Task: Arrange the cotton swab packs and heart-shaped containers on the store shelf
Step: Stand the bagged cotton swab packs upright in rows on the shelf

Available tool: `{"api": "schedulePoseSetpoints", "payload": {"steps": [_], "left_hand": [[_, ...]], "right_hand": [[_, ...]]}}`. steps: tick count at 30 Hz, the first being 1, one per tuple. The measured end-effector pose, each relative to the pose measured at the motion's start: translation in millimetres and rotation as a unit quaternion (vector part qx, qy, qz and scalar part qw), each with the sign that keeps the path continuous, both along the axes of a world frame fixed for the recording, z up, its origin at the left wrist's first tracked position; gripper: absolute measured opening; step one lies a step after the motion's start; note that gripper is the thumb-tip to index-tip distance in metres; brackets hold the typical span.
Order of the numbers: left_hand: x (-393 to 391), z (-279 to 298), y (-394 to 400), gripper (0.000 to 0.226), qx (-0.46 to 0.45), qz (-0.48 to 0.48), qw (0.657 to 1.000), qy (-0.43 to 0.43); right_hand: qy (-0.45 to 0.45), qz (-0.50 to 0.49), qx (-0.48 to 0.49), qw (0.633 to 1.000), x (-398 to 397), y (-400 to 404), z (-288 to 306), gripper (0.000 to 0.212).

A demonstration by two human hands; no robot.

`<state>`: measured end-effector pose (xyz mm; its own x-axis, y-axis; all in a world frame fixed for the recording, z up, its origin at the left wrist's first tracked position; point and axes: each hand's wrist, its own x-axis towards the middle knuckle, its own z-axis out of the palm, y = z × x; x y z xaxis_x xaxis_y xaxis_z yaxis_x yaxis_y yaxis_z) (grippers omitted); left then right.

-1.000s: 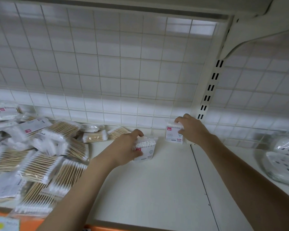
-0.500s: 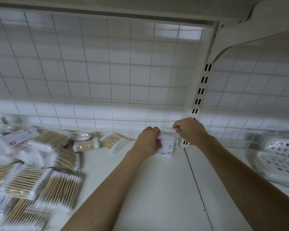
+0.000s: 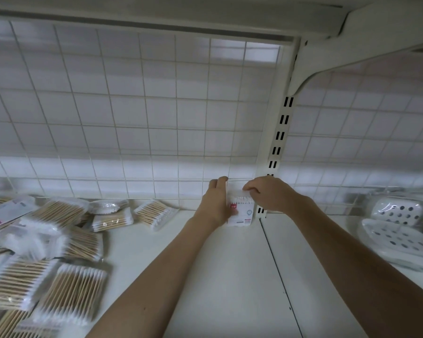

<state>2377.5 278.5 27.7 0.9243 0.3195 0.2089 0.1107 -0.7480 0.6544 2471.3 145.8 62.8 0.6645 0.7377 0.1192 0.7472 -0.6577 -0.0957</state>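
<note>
Now both hands press upright cotton swab packs [image 3: 239, 213] into the far corner beside the slotted post [image 3: 276, 152], so a tidy row can start. Left hand [image 3: 214, 206] lies flat against their side; right hand [image 3: 266, 193] pinches the top. How many packs, I cannot tell.

The shelf [image 3: 230, 276] looks like smooth matt painted metal, same as the slotted upright [image 3: 280, 132]. The loose swab packs [image 3: 71, 291] are crinkly glossy clear plastic over pale wooden sticks with cottony white tips. The perforated containers [image 3: 398, 237] look like shiny white plastic under clear wrap.
</note>
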Motion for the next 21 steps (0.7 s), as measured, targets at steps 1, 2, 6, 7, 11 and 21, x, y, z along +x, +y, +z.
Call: {"api": "schedulePoseSetpoints", "payload": {"steps": [1, 2, 6, 7, 11, 21], "left_hand": [[1, 0, 0, 0.083, -0.002, -0.003, 1.0, 0.006], [2, 0, 0, 0.083, -0.001, -0.007, 1.0, 0.014], [4, 0, 4, 0.071, 0.043, -0.02, 0.998, 0.032], [3, 1, 5, 0.069, 0.053, -0.023, 0.998, 0.033], [0, 3, 8, 0.077, 0.028, -0.039, 0.998, 0.04], [-7, 2, 19, 0.086, 0.057, -0.114, 0.984, 0.124]], "right_hand": [[0.001, 0.002, 0.0, 1.0, -1, 0, 0, 0.037], [0.001, 0.003, -0.002, 1.0, -2, 0, 0, 0.036], [0.004, 0.005, -0.011, 1.0, -6, -2, 3, 0.039], [0.008, 0.004, -0.012, 1.0, -7, -3, 3, 0.04], [0.015, -0.002, -0.023, 1.0, -8, -4, 4, 0.042], [0.026, -0.012, -0.028, 0.999, -8, -3, 0, 0.045]]}}
